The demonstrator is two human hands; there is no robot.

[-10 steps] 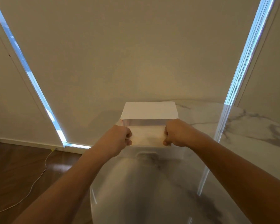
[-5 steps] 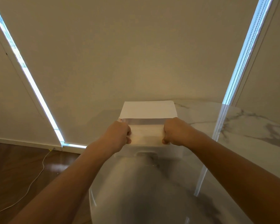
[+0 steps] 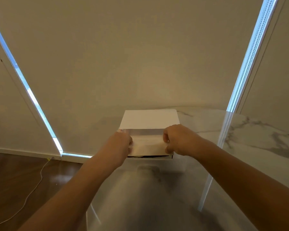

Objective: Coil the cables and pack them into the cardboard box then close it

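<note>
Your left hand [image 3: 119, 144] and right hand [image 3: 178, 140] each curl their fingers round an end of the front flap [image 3: 148, 145], pinching it at either side. The flap is pale and tilts down over the cardboard box [image 3: 149, 120], leaving a dark gap under its near edge. The box's white lid panel lies flat behind your knuckles. The box sits on the marble table [image 3: 240, 134], near its far edge.

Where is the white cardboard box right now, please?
In the head view, the white cardboard box sits centre frame on the marble table, its front flap held between the left hand and right hand.
</note>
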